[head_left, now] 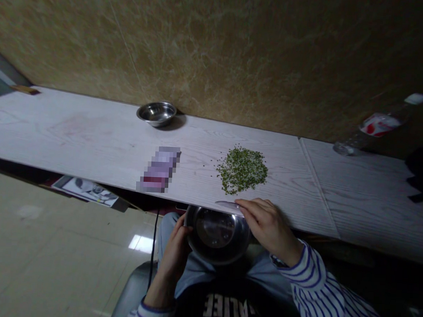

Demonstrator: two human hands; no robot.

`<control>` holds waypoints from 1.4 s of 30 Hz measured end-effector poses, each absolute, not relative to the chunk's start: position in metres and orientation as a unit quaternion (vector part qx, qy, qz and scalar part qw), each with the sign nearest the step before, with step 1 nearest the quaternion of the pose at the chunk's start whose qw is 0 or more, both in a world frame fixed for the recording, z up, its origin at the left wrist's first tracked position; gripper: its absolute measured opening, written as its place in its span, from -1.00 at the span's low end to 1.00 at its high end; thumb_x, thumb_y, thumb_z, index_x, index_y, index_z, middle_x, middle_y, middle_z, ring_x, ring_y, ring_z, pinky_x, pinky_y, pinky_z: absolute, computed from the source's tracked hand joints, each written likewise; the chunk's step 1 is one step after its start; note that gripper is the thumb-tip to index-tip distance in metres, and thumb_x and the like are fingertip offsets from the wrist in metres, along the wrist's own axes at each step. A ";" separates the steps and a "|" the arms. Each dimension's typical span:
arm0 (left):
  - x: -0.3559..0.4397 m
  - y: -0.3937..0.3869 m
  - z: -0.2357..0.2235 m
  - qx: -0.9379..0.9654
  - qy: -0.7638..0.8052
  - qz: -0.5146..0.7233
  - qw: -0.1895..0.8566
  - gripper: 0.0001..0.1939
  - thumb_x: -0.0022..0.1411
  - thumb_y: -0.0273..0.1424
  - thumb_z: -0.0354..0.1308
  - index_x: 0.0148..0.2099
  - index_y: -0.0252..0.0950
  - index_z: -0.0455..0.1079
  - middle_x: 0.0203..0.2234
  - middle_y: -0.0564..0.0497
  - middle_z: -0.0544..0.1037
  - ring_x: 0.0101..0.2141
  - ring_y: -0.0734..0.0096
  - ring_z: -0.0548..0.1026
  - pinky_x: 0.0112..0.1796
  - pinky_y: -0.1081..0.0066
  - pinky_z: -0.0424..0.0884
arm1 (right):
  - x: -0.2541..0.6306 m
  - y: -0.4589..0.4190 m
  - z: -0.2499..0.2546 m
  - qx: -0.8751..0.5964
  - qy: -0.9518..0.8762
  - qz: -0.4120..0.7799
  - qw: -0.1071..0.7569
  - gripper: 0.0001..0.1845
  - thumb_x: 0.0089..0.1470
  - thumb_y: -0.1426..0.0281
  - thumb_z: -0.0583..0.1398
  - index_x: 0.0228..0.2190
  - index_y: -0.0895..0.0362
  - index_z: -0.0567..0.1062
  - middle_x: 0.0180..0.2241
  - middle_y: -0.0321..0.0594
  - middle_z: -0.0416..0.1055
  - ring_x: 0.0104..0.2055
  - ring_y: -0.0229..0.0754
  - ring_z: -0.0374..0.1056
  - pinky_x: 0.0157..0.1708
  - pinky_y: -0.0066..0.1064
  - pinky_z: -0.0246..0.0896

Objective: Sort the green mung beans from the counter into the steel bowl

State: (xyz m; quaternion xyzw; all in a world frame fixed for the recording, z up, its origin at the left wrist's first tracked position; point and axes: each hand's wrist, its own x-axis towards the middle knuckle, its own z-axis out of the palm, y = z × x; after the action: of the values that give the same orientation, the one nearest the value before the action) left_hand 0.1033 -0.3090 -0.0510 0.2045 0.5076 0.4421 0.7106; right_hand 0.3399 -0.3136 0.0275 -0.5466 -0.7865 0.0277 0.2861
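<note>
My left hand [177,242] is closed on the left rim of a large steel bowl [209,254], tilted over my lap just below the table edge. Its inside is shiny and partly shaded. In my right hand [270,225] a thin, translucent flat piece [226,205] is pinched, lying low along the table's front edge above the bowl. What exactly that piece is does not show. Just beyond it, a loose patch of small green beans [244,170], mung beans by their look, is spread on the table, with a few strays to its left.
The pale wood-grain table [93,134] runs along a marbled wall. A small steel bowl [156,114] stands by the wall, a blurred purple packet [160,169] lies left of the beans, and a plastic bottle [379,124] is at right. A dark cable [154,249] hangs below the table edge.
</note>
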 end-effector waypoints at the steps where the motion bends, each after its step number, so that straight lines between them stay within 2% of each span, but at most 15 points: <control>1: 0.105 -0.309 -0.052 0.203 0.506 0.445 0.711 -0.40 0.02 -0.35 0.21 0.17 -0.24 0.41 -0.17 -0.06 0.62 -0.24 0.17 0.54 -0.37 0.39 0.35 | 0.345 -0.314 0.026 -0.562 -0.775 0.017 0.288 -0.74 0.30 0.51 0.13 -0.07 0.15 0.57 -0.24 -0.13 0.64 -0.24 -0.10 0.54 -0.19 -0.24 0.40; 3: 0.107 -0.309 -0.054 0.205 0.504 0.437 0.716 -0.35 0.00 -0.35 0.22 0.19 -0.25 0.40 -0.15 -0.08 0.62 -0.21 0.12 0.54 -0.38 0.37 0.35 | 0.354 -0.314 0.025 -0.586 -0.754 0.002 0.296 -0.73 0.30 0.50 0.12 -0.04 0.18 0.56 -0.22 -0.09 0.64 -0.22 -0.08 0.55 -0.18 -0.24 0.44; 8: 0.112 -0.309 -0.057 0.200 0.509 0.417 0.726 -0.32 0.01 -0.35 0.21 0.24 -0.24 0.35 -0.24 -0.05 0.63 -0.38 0.25 0.51 -0.47 0.41 0.26 | 0.347 -0.308 0.025 -0.594 -0.743 -0.022 0.307 -0.70 0.31 0.48 0.10 -0.02 0.21 0.56 -0.23 -0.04 0.64 -0.26 -0.07 0.57 -0.20 -0.26 0.50; 14: 0.114 -0.309 -0.057 0.195 0.506 0.412 0.732 -0.29 0.01 -0.35 0.22 0.26 -0.23 0.33 -0.26 -0.06 0.65 -0.42 0.26 0.53 -0.48 0.41 0.28 | 0.314 -0.299 0.019 -0.591 -0.748 -0.025 0.300 -0.67 0.28 0.51 0.11 0.02 0.26 0.54 -0.25 0.00 0.64 -0.30 -0.08 0.57 -0.22 -0.30 0.51; 22: 0.113 -0.305 -0.059 0.200 0.515 0.407 0.727 -0.29 0.00 -0.34 0.22 0.26 -0.20 0.34 -0.27 -0.03 0.64 -0.41 0.27 0.52 -0.47 0.42 0.27 | 0.331 -0.290 0.008 -0.634 -0.716 -0.049 0.289 -0.66 0.27 0.50 0.12 0.03 0.22 0.55 -0.25 -0.02 0.66 -0.33 -0.11 0.57 -0.27 -0.36 0.49; 28: 0.122 -0.304 -0.058 0.196 0.507 0.411 0.732 -0.31 -0.03 -0.34 0.22 0.22 -0.24 0.36 -0.14 -0.10 0.63 -0.21 0.10 0.55 -0.36 0.35 0.34 | 0.347 -0.283 0.012 -0.646 -0.706 -0.058 0.284 -0.67 0.25 0.52 0.15 0.00 0.23 0.57 -0.27 -0.02 0.66 -0.33 -0.10 0.58 -0.29 -0.37 0.47; 31: 0.124 -0.305 -0.057 0.189 0.502 0.414 0.735 -0.30 -0.03 -0.32 0.24 0.23 -0.22 0.35 -0.11 -0.11 0.63 -0.18 0.06 0.56 -0.34 0.33 0.36 | 0.353 -0.279 0.014 -0.652 -0.704 -0.065 0.275 -0.68 0.25 0.51 0.16 0.00 0.21 0.58 -0.31 -0.05 0.66 -0.35 -0.09 0.57 -0.31 -0.36 0.46; 37: 0.128 -0.308 -0.058 0.193 0.492 0.407 0.745 -0.30 -0.01 -0.32 0.23 0.24 -0.23 0.34 -0.18 -0.10 0.63 -0.22 0.09 0.57 -0.33 0.33 0.37 | 0.362 -0.277 0.018 -0.639 -0.715 -0.063 0.278 -0.69 0.26 0.52 0.16 -0.01 0.18 0.59 -0.21 -0.03 0.66 -0.28 -0.09 0.58 -0.21 -0.32 0.47; 42: 0.132 -0.310 -0.054 0.192 0.493 0.403 0.747 -0.31 0.00 -0.35 0.22 0.24 -0.22 0.33 -0.26 -0.04 0.61 -0.31 0.18 0.54 -0.40 0.38 0.32 | 0.371 -0.288 0.022 -0.633 -0.705 -0.102 0.302 -0.70 0.29 0.48 0.13 -0.03 0.20 0.60 -0.32 -0.06 0.65 -0.34 -0.08 0.55 -0.26 -0.29 0.45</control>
State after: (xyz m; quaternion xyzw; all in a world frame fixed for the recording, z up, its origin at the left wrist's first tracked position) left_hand 0.1324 -0.3099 -0.0543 0.1925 0.4934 0.4025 0.7467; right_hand 0.3707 -0.2876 0.0215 -0.6329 -0.7055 -0.1018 0.3023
